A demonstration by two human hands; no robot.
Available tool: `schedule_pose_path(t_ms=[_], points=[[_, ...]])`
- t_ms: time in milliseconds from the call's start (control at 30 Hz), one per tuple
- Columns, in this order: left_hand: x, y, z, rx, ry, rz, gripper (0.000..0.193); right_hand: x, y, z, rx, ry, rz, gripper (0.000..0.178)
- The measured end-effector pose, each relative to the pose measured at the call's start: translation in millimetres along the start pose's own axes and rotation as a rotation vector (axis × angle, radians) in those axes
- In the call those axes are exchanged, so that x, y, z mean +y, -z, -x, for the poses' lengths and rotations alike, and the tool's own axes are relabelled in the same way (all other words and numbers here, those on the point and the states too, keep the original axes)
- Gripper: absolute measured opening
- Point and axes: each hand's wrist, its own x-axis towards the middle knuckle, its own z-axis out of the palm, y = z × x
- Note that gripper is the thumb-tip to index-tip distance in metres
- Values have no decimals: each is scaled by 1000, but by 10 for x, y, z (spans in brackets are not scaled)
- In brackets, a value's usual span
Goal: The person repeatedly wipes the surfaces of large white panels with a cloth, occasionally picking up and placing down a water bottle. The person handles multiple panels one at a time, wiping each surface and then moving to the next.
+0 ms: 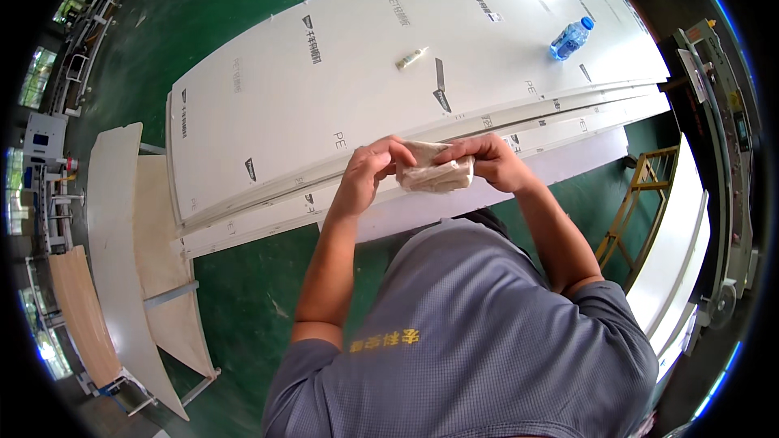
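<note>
Both my hands hold a crumpled, folded off-white cloth (436,177) in front of my body, at the near edge of a stack of white panels (324,101). My left hand (372,169) pinches its left side with curled fingers. On the right side, my right hand (492,161) grips the cloth, thumb and fingers closed over its top. Farther back on the top panel lies a small whitish tube with a narrow tip (412,57). A clear water bottle with a blue cap (571,39) rests on its side toward the far right.
White and tan boards (114,235) lie on a metal frame at the left, beside a wood-toned board (83,316). To the right stand a yellow metal frame (647,174) and more white panels (669,251). Machines line both sides of the green floor (243,300).
</note>
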Motion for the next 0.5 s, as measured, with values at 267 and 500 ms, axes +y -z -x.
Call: schedule_pose_path(t_ms=[267,500], points=[[-167,-378,-402,208,-5,-861,28,-87,231,151,252,257,515,80],[-739,-841,-959,114,317,122,63,449,710,248,272,-177,191,86]])
